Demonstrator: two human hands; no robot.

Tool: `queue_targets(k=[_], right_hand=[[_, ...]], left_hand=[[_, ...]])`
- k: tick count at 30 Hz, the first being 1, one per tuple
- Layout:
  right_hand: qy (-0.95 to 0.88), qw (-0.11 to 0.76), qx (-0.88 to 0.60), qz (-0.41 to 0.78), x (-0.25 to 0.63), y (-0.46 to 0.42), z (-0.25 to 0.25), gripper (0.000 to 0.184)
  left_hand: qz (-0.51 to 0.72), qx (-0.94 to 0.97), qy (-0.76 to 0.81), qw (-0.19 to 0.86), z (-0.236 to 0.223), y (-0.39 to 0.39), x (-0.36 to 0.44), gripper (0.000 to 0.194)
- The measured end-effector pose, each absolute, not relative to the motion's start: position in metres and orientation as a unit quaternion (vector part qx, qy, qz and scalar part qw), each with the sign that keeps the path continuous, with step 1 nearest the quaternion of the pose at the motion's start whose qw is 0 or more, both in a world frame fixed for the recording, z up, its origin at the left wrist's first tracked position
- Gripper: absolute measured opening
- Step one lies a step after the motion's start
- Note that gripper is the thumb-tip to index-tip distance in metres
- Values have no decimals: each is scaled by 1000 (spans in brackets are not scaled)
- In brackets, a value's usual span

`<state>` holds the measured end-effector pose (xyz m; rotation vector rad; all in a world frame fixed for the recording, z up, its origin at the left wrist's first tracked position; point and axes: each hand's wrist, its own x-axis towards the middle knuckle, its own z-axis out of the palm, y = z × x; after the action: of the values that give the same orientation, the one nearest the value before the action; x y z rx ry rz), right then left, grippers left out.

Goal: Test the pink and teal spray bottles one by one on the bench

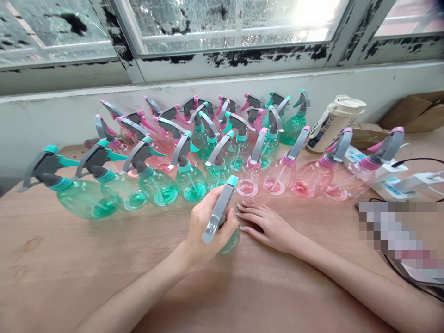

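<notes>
My left hand is wrapped round the neck of a green spray bottle with a grey and teal trigger head, near the middle of the table. Part of that bottle is hidden behind my fingers. Just to its right, my right hand lies flat on the wood, fingers stretched out and holding nothing. Beyond both hands, a front row of spray bottles runs across the table: green ones on the left and pink ones on the right.
More green and pink spray bottles crowd behind the front row, below the window sill. A cream lidded cup stands at the back right, by brown paper packaging. White power strips with cables lie at the right, above a blurred-out object.
</notes>
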<state>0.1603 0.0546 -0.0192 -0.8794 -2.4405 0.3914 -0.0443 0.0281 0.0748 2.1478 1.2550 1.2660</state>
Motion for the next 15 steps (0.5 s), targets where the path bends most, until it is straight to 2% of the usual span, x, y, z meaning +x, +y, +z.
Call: queue_targets(k=[15], right_hand=[[-899, 254, -325, 148, 160, 54, -20, 38]], left_hand=[[458, 753, 428, 201, 71, 31, -46, 31]])
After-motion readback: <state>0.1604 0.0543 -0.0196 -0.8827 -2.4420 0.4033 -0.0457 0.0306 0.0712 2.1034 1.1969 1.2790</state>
